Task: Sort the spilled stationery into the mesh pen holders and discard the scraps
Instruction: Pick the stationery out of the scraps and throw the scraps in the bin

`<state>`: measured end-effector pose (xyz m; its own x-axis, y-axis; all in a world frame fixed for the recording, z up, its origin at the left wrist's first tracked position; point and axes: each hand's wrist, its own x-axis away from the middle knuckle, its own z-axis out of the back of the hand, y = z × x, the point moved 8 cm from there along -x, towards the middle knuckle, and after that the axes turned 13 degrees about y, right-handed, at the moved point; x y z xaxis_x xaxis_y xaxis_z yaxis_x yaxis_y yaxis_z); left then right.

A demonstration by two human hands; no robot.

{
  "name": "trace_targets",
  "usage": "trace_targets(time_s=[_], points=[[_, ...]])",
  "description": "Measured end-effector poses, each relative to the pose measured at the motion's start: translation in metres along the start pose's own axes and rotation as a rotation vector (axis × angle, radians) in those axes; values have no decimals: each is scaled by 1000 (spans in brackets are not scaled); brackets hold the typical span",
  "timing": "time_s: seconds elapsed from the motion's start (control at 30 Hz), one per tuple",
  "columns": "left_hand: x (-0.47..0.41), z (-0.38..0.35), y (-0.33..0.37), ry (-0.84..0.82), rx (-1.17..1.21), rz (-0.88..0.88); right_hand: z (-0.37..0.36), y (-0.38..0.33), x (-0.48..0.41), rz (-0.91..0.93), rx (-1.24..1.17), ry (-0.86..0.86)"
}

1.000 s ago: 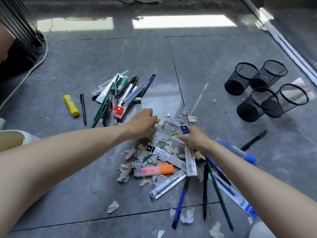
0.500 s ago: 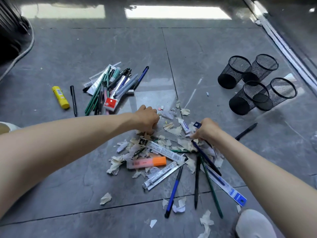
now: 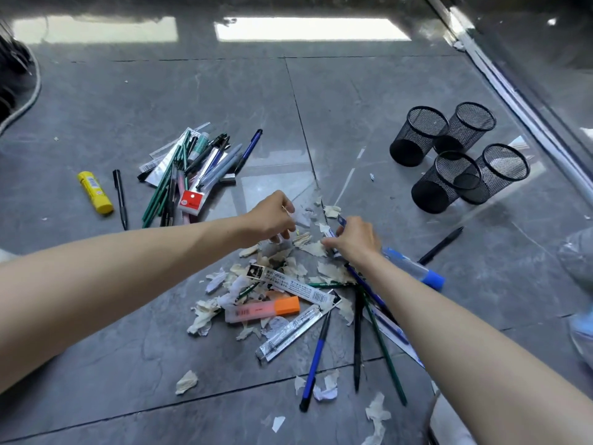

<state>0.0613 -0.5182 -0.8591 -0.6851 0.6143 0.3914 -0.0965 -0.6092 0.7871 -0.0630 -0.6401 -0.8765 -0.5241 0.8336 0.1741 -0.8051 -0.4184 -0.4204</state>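
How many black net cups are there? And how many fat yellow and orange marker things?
Black mesh pen holders: 4
Yellow stick: 1
Orange-capped highlighter: 1
Total: 6

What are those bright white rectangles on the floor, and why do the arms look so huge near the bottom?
Head view: the rectangles are glare, light mirrored in the glossy floor; the wide-angle lens swells the near forearms; the left hand and the right hand, gripping a blue-topped packet, are slightly blurred.
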Motion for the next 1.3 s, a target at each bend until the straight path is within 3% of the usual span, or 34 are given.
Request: trace_targets(time_s=[0.17, 0.3, 0.43, 0.53, 0.67, 0.93, 1.03, 1.13, 1.3], points=[[5, -4, 3, -26, 24, 31, 2, 5, 0, 1, -12, 68], [5, -9, 8, -20, 3, -27, 18, 19, -10, -186, -388, 60], [0, -20, 18, -7, -14, -47, 24, 32, -12, -376, -772, -129], [-2, -35, 26, 3, 10, -62, 24, 44, -15, -367, -635, -193], [-5, -57, 36, 38, -82, -128, 33, 57, -20, -403, -633, -127], [-1, -145, 94, -122, -625, -682, 75, 139, -30, -654, -686, 87], [6, -174, 107, -167, -674, -801, 95, 175, -36, -595, -465, 181], [14, -202, 106, -250, -862, -963, 97, 197, -42, -609, -398, 209], [12, -200, 109, -184, -881, -1057, 86, 198, -45, -633, -304, 247]])
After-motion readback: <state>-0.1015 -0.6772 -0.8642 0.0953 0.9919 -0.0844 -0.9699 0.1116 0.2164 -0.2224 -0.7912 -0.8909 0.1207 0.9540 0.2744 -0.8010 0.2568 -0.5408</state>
